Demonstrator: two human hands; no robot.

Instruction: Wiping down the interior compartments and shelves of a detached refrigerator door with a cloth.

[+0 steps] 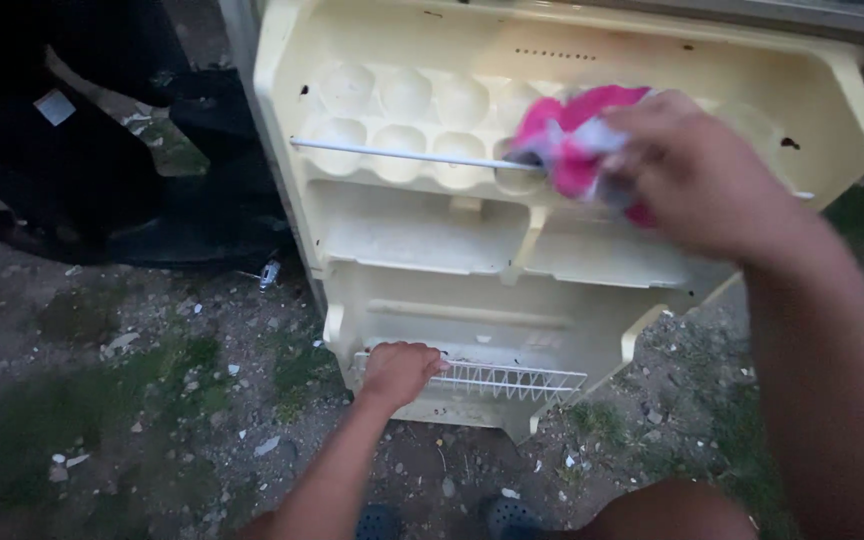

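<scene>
At the bottom edge, dark shoes (382, 522) stand on bare ground (152, 400) of grey dirt, small stones and patches of thin grass. Just beyond them lies a fridge door (432, 230), its inner side up, a moulded panel of yellowed cream plastic, smooth and hard, with dark specks and grime stains. The left hand (399, 372) sits at its near end, fingers curled shut around the end of a white wire rack (512, 380) made of thin parallel bars. Past that come two shallow, flat-bottomed shelves divided by a curved plastic rib. Farther on is an egg tray (402, 120) with two rows of rounded cups, crossed by a thin, straight metal rail (402, 155). The right hand (692, 170), blurred, clutches a cloth (572, 135) and presses it against the tray just by the rail's right end; the fingers are closed on it. The cloth is soft and bunched, bright pink with pale grey-white parts. At the far left, something black and glossy (82, 170) rests on the ground, too dark to tell what.
</scene>
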